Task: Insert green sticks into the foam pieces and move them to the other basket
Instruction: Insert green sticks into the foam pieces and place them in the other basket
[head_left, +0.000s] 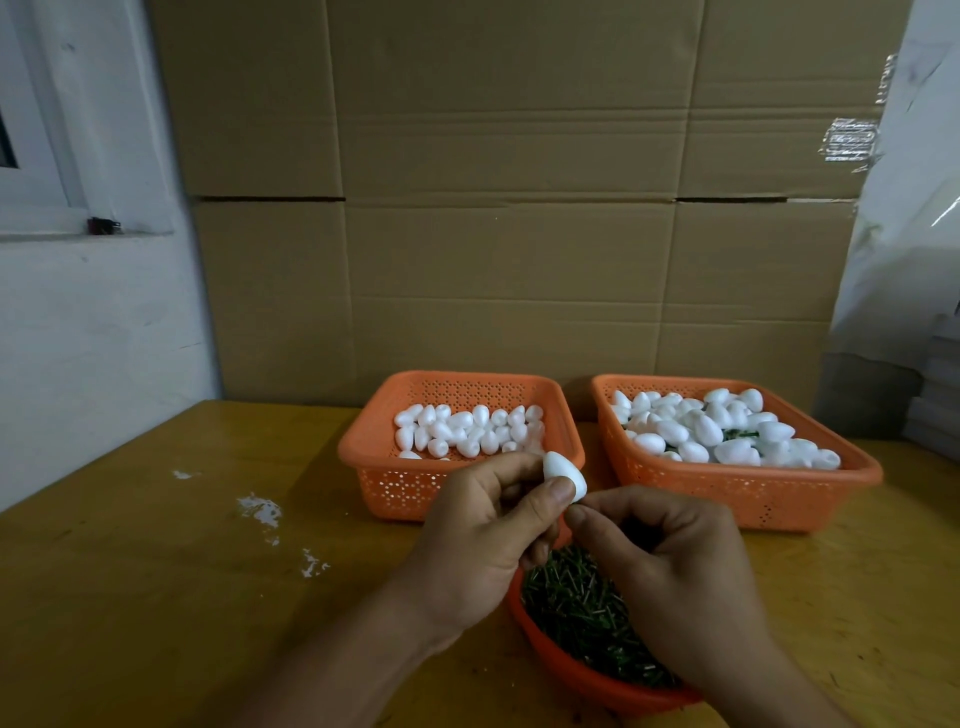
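The left hand pinches a foam piece, the right hand pinches at its tip, and a crooked push could break the soft foam.

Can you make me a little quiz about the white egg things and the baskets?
1. True or false: the left hand holds a foam piece.
2. Which basket shows green sticks among its foam: A) left basket B) right basket?
3. What fills the bowl under the right hand?

Key: 1. True. 2. B. 3. Green sticks.
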